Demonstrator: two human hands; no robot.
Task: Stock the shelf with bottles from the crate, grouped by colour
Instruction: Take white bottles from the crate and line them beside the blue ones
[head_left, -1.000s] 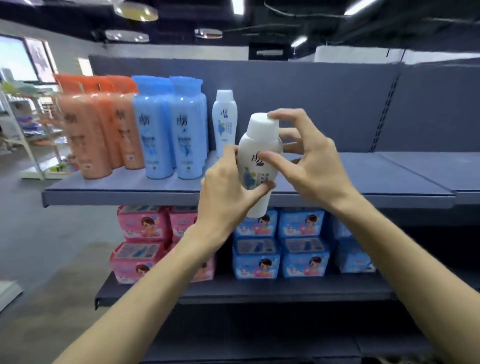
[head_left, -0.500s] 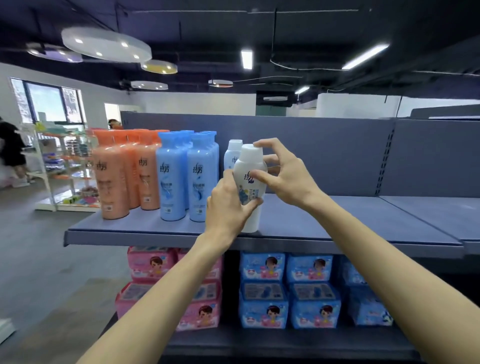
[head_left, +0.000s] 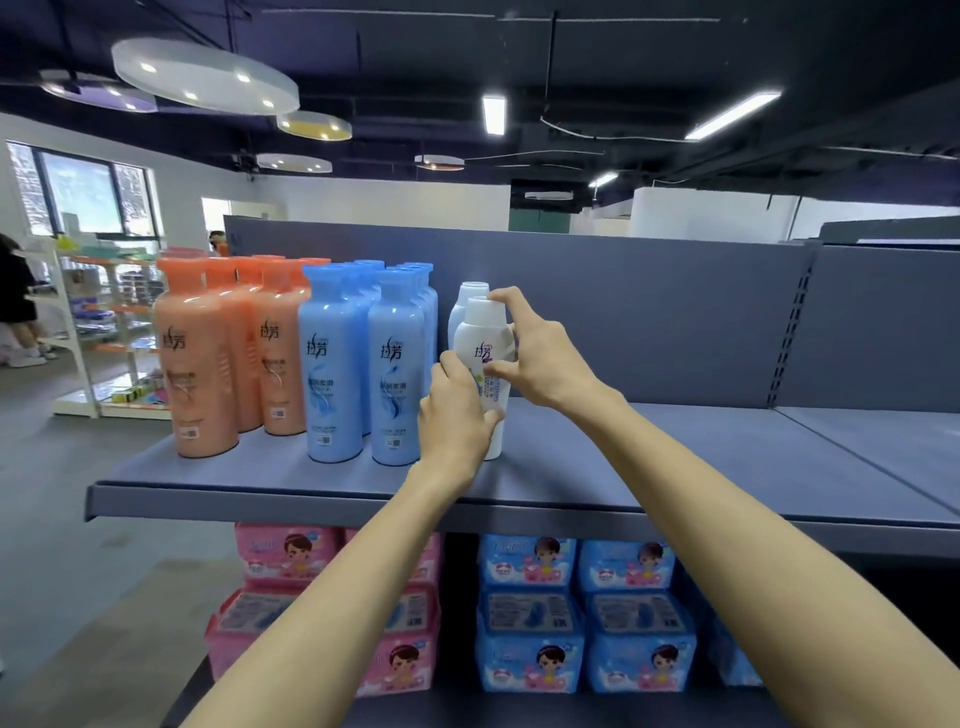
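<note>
White bottle gripped by left hand low, right hand at cap; prob. light, smooth, slippery.

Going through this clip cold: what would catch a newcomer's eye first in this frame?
Two bare hands at the centre: the left hand grips the lower body of a white bottle and the right hand pinches its upper part, the bottle standing on the grey shelf. To its left stand blocks of blue bottles and orange bottles.
</note>
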